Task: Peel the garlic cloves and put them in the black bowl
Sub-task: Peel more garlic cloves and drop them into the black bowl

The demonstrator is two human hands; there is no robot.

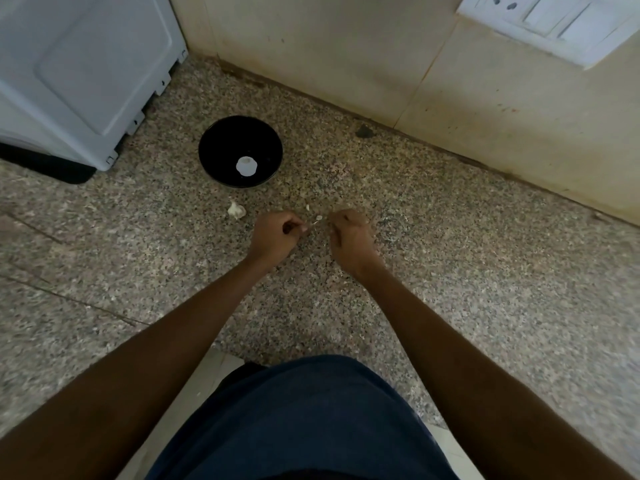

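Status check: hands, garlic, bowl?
Left hand and right hand pinching one small garlic piece. Black bowl holds something white. Another garlic piece on counter. Path clear.

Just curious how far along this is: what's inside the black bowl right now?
The black bowl holds one pale, whitish piece near its front wall, probably peeled garlic. The rest of the bowl's dark inside looks bare.

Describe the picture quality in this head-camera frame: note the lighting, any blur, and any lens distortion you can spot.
Head view: dim, even lighting with no hard shadows; the forearms and dark shorts read nearly black. Wide-angle distortion bows the wall base and tilts the switch plate. Soft blur hides the small piece pinched between the left hand and right hand. A bright white object stands out in the black bowl.
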